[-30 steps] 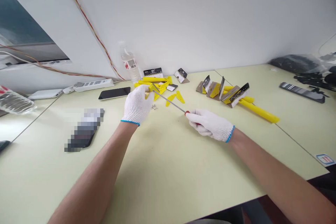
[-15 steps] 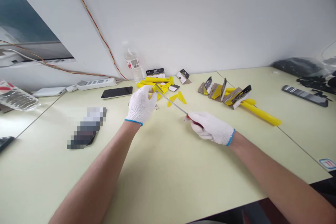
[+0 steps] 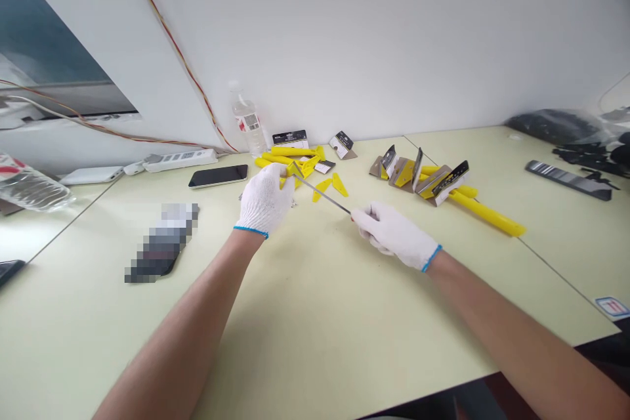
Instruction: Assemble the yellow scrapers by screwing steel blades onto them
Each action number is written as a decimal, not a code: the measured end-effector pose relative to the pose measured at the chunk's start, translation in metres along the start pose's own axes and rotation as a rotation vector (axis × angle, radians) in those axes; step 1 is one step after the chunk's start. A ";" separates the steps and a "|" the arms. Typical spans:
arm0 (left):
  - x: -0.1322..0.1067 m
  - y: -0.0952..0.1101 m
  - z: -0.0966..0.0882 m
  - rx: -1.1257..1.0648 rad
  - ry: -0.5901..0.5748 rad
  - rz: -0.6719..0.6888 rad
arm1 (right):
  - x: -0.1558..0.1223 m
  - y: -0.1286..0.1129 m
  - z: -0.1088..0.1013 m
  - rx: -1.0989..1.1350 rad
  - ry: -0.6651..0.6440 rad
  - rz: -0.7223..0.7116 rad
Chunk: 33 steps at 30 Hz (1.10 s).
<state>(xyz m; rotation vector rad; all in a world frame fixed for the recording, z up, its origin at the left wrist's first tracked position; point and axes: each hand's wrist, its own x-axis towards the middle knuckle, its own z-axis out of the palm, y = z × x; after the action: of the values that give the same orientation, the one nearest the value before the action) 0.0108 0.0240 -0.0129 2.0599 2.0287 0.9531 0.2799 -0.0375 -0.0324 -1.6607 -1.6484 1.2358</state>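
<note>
My left hand [image 3: 264, 200], in a white knit glove with a blue cuff, is closed around a small yellow plastic piece [image 3: 296, 169], mostly hidden by the fingers. My right hand [image 3: 394, 235], gloved the same way, grips a long steel-shafted screwdriver [image 3: 322, 192], and its handle is hidden inside the glove. The shaft runs up and left, its tip at the yellow piece by my left fingers. A few small metal screws [image 3: 294, 201] lie on the table just beyond my left hand, and loose yellow plastic parts [image 3: 280, 159] are heaped behind it.
Cardboard-backed packaged blades [image 3: 418, 174] and a long yellow handle [image 3: 487, 214] lie to the right on the pale green table [image 3: 315, 335]. Behind are a plastic bottle [image 3: 249, 121], a phone [image 3: 218, 176] and a power strip [image 3: 180, 160]. Black items [image 3: 566, 161] lie far right.
The red handle seen earlier in my right hand has gone from view inside the glove. My right hand has shifted slightly, and the tip stays at my left hand.
</note>
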 end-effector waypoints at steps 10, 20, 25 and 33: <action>0.000 0.000 -0.003 0.006 0.006 0.008 | 0.007 0.011 0.005 -0.506 0.435 -0.373; 0.002 -0.006 -0.001 0.008 0.006 0.006 | -0.003 0.008 -0.006 -0.066 0.002 -0.267; 0.000 0.000 -0.004 0.029 0.009 0.016 | 0.006 0.012 0.001 -0.057 0.297 -0.497; -0.001 -0.004 0.003 0.027 0.049 0.045 | -0.002 0.004 -0.006 0.111 -0.037 -0.179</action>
<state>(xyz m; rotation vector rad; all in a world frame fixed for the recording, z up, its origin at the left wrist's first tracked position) 0.0093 0.0243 -0.0178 2.1259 2.0379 0.9984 0.2872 -0.0385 -0.0323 -1.3998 -1.6784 1.2511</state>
